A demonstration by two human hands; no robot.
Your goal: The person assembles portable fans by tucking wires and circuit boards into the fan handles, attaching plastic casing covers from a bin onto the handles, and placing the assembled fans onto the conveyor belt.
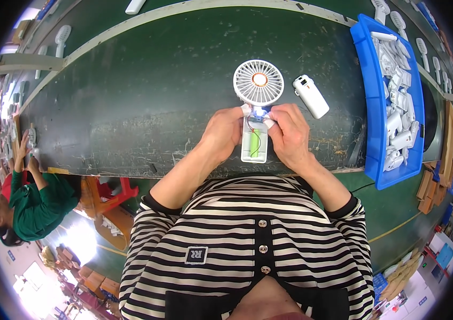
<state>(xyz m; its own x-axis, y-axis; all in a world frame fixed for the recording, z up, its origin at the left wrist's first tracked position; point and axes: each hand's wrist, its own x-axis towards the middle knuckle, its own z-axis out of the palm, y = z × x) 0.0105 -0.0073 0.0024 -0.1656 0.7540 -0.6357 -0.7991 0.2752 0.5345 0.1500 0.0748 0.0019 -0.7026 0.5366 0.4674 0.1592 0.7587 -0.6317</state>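
A small white handheld fan [258,82] lies in front of me on the dark table, its round grille pointing away from me. Its handle is uncovered, showing a green battery cell [255,143] and thin dark wires inside the white shell [246,155]. My left hand [224,132] pinches the fan's neck from the left. From the other side, my right hand [289,133] grips the same neck, where a bluish part [259,112] shows between the fingertips. White wraps cover some fingertips on both hands. Right of the fan lies a white handle cover [311,96].
A blue bin [366,106] full of white plastic parts [397,96] stands at the table's right. Beyond a pale rail, several white fans [63,35] lie on a green surface. At the far left a co-worker in a green top [42,205] sits by the table.
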